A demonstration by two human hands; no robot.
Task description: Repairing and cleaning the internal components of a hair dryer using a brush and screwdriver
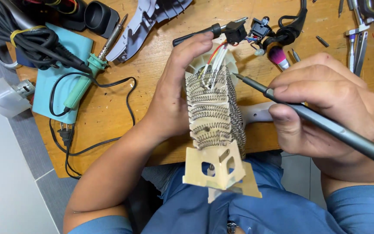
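The heater coil [213, 108] stands between the hands — left hand [176, 91] beside it, right hand [325, 99] opposite, pen tool [308, 115] pointing at its top. Soldering iron [87, 71] lies far left on the table [152, 52] — brush [278, 56] behind.

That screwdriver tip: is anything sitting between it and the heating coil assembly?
Nothing visible. The precision screwdriver in the right hand points across open space at the heating coil assembly, which the left hand holds.

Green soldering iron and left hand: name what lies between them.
Head view: between the green soldering iron and left hand, bare wooden bench crossed by a looping black cord.
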